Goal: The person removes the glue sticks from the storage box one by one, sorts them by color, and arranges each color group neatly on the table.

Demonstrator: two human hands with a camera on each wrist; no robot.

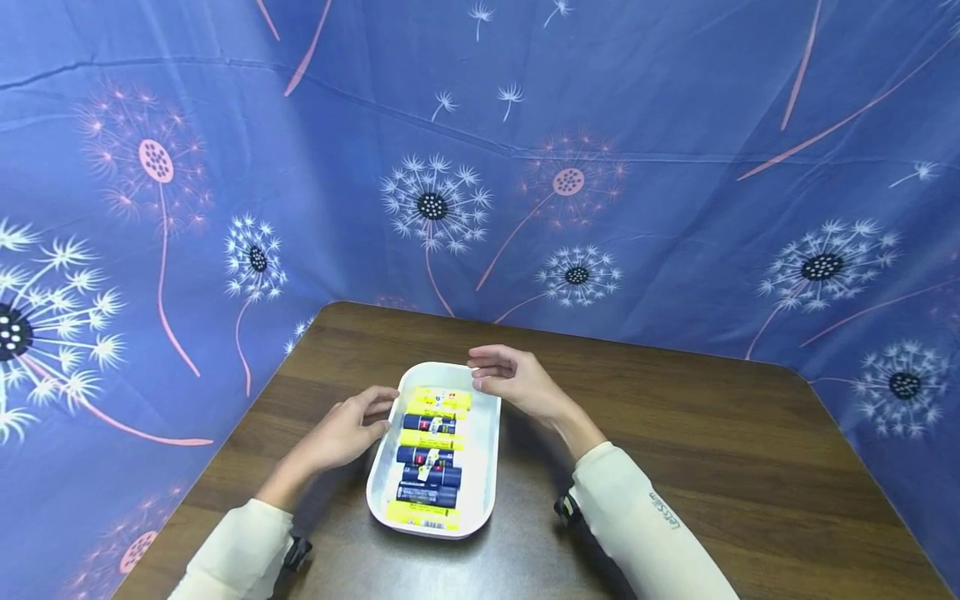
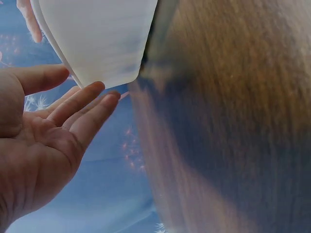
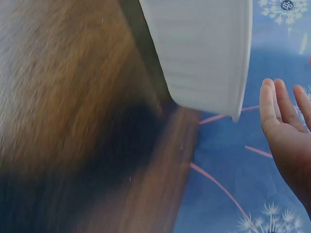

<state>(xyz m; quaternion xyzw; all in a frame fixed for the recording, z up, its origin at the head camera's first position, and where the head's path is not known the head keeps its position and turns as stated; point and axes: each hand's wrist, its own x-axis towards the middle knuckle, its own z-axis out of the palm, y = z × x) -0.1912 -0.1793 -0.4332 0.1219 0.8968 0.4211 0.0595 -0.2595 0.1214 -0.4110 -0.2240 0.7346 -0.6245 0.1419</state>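
A white oblong tray [image 1: 482,467] lies on the table, holding a column of short cylinders, some bright yellow [image 1: 422,512] and some dark navy [image 1: 426,495], with small printed labels; their kind is unclear. My left hand [image 1: 341,432] is at the tray's left rim, fingers loosely bent and thumb apart; in the left wrist view its fingertips [image 2: 99,86] come close to the tray's wall, and contact cannot be made out. Over the far right rim is my right hand [image 1: 521,385], fingers extended and nothing in them. The right wrist view shows a gap between that hand [image 3: 286,116] and the tray.
The brown wooden table [image 1: 675,433] extends far to the right of the tray. A blue cloth with dandelion prints [image 1: 637,100] hangs behind and to the left. Each wrist carries a black strap, and both forearms have pale sleeves [image 1: 645,517].
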